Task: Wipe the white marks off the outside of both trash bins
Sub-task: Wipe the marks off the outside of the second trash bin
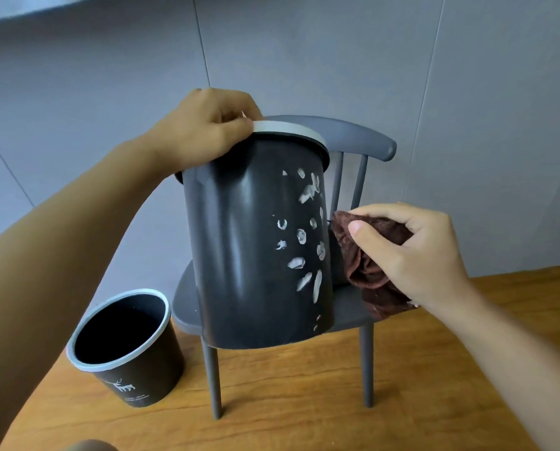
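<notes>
The person is tilting the taller dark bin on the seat of a small grey chair, with the left hand curling its fingers over the pale rim to steady it. The right hand is clutching a bunched brown cloth just beside the bin's right flank, close to the wall but not plainly touching it. A scatter of white marks is running down that right side, from near the rim almost to the base. A second, shorter bin is standing upright on the wooden floor to the left; no marks are showing on the side facing the camera, only a printed motif.

To do this step well, the person is probably best pressing a flat pad of cloth firmly and stroking downward, while the left hand is bracing the rim against the push. Rotating the bin would likely bring the marks at the edge into reach.
</notes>
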`<state>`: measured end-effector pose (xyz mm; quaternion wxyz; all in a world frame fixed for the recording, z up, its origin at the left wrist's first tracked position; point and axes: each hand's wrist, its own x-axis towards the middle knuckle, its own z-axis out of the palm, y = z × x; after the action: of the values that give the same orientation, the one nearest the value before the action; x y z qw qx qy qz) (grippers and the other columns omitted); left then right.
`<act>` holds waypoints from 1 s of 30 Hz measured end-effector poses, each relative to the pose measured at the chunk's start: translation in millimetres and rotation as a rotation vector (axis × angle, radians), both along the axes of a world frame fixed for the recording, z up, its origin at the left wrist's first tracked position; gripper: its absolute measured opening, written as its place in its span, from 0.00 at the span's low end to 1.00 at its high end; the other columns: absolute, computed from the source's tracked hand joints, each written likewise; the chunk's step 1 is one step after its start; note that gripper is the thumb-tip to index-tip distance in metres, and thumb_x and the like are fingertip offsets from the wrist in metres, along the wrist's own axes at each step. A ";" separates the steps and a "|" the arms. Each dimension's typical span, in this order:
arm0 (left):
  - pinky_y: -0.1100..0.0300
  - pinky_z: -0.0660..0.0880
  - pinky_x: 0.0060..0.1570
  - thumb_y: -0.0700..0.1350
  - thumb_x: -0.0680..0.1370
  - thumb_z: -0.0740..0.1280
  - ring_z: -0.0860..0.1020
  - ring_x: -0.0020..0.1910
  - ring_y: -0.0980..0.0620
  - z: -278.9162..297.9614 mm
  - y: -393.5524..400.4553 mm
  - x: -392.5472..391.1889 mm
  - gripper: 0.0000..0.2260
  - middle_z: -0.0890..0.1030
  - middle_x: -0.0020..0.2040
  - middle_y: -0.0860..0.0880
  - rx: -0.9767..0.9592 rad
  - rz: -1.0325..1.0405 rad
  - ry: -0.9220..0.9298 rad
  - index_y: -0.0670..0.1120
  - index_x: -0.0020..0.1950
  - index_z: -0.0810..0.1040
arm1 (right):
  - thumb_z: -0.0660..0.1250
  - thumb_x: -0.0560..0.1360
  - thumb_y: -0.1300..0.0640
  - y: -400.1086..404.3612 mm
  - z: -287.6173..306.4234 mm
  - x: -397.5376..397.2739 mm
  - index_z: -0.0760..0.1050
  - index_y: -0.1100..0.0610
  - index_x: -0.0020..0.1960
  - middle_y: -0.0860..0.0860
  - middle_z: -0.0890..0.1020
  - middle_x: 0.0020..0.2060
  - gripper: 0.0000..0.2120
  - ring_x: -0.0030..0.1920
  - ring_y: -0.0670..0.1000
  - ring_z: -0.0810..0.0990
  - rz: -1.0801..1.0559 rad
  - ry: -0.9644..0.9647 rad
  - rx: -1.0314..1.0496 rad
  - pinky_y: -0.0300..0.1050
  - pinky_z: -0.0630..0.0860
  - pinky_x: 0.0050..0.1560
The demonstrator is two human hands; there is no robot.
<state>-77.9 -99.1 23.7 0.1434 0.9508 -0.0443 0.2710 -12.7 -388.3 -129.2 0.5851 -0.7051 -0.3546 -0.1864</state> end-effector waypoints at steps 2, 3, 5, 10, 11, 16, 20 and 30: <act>0.65 0.67 0.31 0.44 0.76 0.59 0.74 0.37 0.56 7.9 -5.0 4.2 0.08 0.77 0.36 0.52 0.022 0.047 0.013 0.50 0.43 0.78 | 0.76 0.76 0.56 3.5 2.3 3.2 0.88 0.49 0.51 0.41 0.88 0.45 0.05 0.51 0.45 0.87 -0.010 0.016 0.022 0.49 0.84 0.54; 0.62 0.67 0.33 0.45 0.76 0.58 0.73 0.37 0.52 8.8 -9.4 7.8 0.09 0.76 0.35 0.50 0.055 0.076 0.012 0.47 0.41 0.75 | 0.76 0.76 0.56 5.1 3.3 4.5 0.88 0.49 0.52 0.41 0.88 0.46 0.05 0.51 0.45 0.87 -0.007 0.017 0.026 0.50 0.84 0.54; 0.56 0.67 0.35 0.52 0.82 0.56 0.70 0.36 0.47 3.3 -17.8 18.2 0.17 0.73 0.33 0.47 0.131 0.141 -0.007 0.44 0.37 0.69 | 0.75 0.77 0.53 7.9 4.8 6.8 0.88 0.48 0.53 0.41 0.88 0.46 0.06 0.52 0.45 0.87 -0.001 0.001 0.022 0.49 0.85 0.53; 0.52 0.60 0.34 0.58 0.83 0.55 0.66 0.31 0.40 -15.9 -23.0 30.9 0.26 0.64 0.25 0.48 0.231 0.220 -0.185 0.44 0.30 0.59 | 0.73 0.76 0.51 14.8 9.3 9.9 0.88 0.46 0.53 0.39 0.88 0.46 0.07 0.51 0.44 0.87 0.005 -0.009 0.058 0.43 0.85 0.51; 0.53 0.61 0.33 0.58 0.83 0.55 0.65 0.31 0.40 -17.3 -22.8 31.6 0.26 0.63 0.24 0.48 0.237 0.207 -0.218 0.45 0.30 0.59 | 0.73 0.77 0.51 15.8 10.9 11.3 0.88 0.46 0.53 0.39 0.88 0.47 0.07 0.52 0.44 0.87 -0.001 -0.013 0.062 0.43 0.85 0.51; 0.54 0.59 0.33 0.58 0.82 0.54 0.65 0.30 0.40 -22.1 -26.6 34.5 0.24 0.61 0.24 0.46 0.238 0.168 -0.324 0.44 0.32 0.58 | 0.73 0.77 0.52 18.4 19.4 15.6 0.88 0.47 0.53 0.40 0.88 0.47 0.07 0.51 0.44 0.87 -0.010 -0.014 0.110 0.44 0.85 0.50; 0.54 0.59 0.33 0.58 0.82 0.53 0.64 0.28 0.41 -24.1 -25.4 33.7 0.24 0.61 0.23 0.47 0.246 0.198 -0.340 0.45 0.30 0.57 | 0.72 0.76 0.53 20.3 27.7 16.5 0.88 0.46 0.51 0.40 0.88 0.46 0.07 0.51 0.43 0.87 -0.008 0.029 0.111 0.44 0.84 0.52; 0.53 0.65 0.31 0.62 0.80 0.48 0.66 0.27 0.42 -29.4 -21.6 27.4 0.25 0.62 0.22 0.49 0.232 0.219 -0.362 0.47 0.30 0.59 | 0.79 0.72 0.48 49.1 50.5 6.8 0.81 0.44 0.60 0.39 0.84 0.53 0.18 0.56 0.42 0.82 -0.141 -0.080 0.071 0.40 0.78 0.59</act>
<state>-50.5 -120.6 -5.7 -0.0074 0.8961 0.0032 0.4438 -5.9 -339.2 -78.7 0.5807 -0.6990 -0.3203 -0.2675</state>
